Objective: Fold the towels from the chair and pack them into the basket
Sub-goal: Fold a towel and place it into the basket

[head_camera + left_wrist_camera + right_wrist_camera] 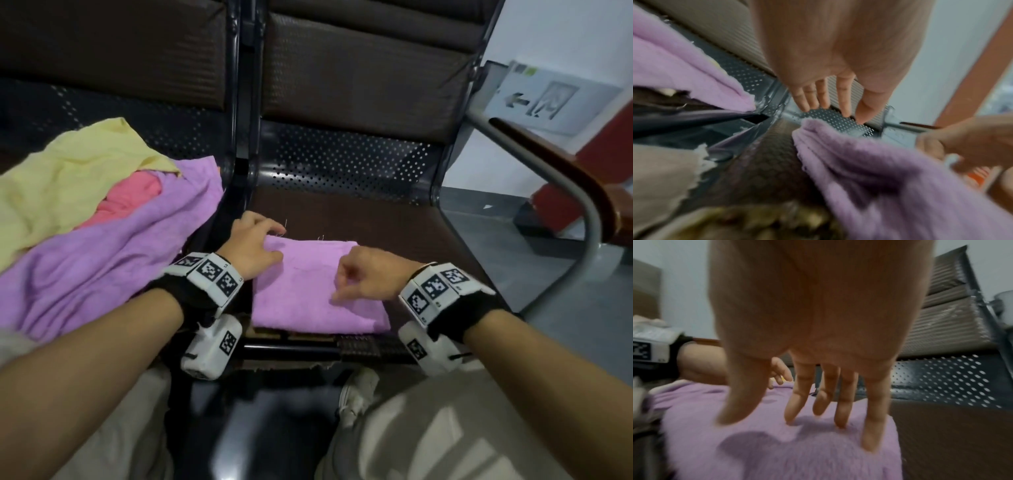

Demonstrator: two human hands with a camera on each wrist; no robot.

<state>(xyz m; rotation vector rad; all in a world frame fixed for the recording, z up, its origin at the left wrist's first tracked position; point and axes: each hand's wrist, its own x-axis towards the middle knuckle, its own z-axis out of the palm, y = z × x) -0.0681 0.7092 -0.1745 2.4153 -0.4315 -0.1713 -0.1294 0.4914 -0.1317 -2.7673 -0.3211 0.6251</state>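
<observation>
Folded purple towel (308, 291): soft, fuzzy matt cloth. Yellow towel (61, 178): thinner matt cloth, crinkled. Chair seat (342, 161): dark perforated metal, slight sheen. Armrest (561, 192): smooth grey metal tube, topped with glossy brown wood.

The light is dim, soft and indoor, brightest on the pale wall (561, 41) at far right. The dark seat (342, 212) swallows detail, and the floor near the knees is nearly black. Under the right hand (818, 321) soft finger shadows fall on the folded towel (777, 451). Both wrist views are blurred and smeared, worst at the edges, with wide-angle stretching. The head view bends straight lines near its borders.
</observation>
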